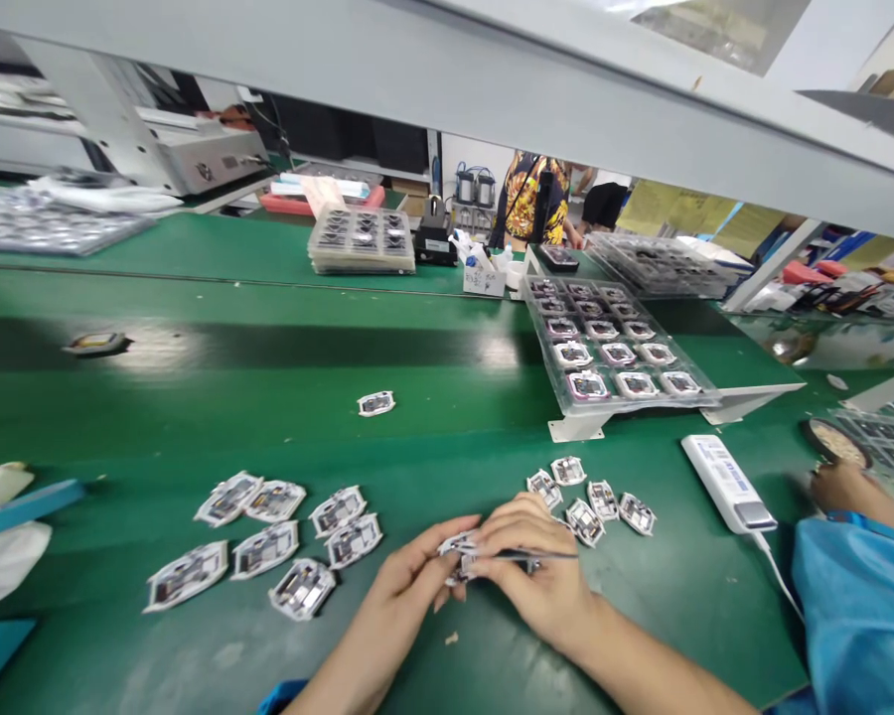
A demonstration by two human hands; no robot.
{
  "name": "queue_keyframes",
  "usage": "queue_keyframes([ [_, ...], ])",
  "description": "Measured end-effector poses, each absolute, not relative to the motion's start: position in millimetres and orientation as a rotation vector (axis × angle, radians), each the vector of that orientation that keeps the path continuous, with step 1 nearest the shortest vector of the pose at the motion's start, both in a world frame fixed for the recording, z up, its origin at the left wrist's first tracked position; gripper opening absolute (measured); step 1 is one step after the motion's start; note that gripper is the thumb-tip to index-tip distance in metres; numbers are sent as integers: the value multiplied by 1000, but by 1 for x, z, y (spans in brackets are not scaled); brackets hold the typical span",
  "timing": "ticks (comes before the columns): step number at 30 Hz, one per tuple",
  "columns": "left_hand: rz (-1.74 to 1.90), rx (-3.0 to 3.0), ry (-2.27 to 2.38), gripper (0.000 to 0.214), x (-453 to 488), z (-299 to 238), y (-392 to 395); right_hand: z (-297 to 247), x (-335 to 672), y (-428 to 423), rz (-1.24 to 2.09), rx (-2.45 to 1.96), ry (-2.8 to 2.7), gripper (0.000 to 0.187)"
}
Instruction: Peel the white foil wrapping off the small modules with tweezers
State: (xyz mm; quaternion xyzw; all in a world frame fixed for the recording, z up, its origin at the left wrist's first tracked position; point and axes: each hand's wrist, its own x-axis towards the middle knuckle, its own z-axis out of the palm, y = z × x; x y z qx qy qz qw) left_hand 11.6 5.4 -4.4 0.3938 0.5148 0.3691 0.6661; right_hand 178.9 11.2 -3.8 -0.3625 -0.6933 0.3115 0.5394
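My left hand is closed on a small white-framed electronic module, partly covered by fingers. My right hand pinches slim metal tweezers against that module; their tip is hidden. On the green table left of my hands lie several similar modules, one of them the nearest module. Just beyond my right hand is another loose group, including a module. A single module lies farther back.
A clear tray of modules rests on a raised green stand to the right. A white power strip with a cable lies nearby. A co-worker's hand and blue sleeve are at right. A grey shelf beam crosses overhead. Stacked trays stand behind.
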Motion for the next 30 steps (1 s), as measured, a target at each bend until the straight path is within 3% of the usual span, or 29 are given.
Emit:
queue_keyframes([
  [5, 852, 850, 1187, 46, 10, -5, 8, -5, 181, 12, 1045, -1005, -1362, 4],
  [11, 892, 836, 1217, 59, 7, -17, 7, -9, 181, 18, 1275, -1129, -1195, 26],
  [16, 877, 751, 1146, 49, 5, -12, 8, -8, 182, 23, 1414, -1131, -1081, 39],
  [23, 852, 893, 1213, 49, 9, -4, 10, -7, 179, 18, 1208, -1145, -1089, 24],
  [30, 814, 1034, 1215, 51, 8, -7, 8, -9, 179, 20, 1237, -1150, -1100, 20],
])
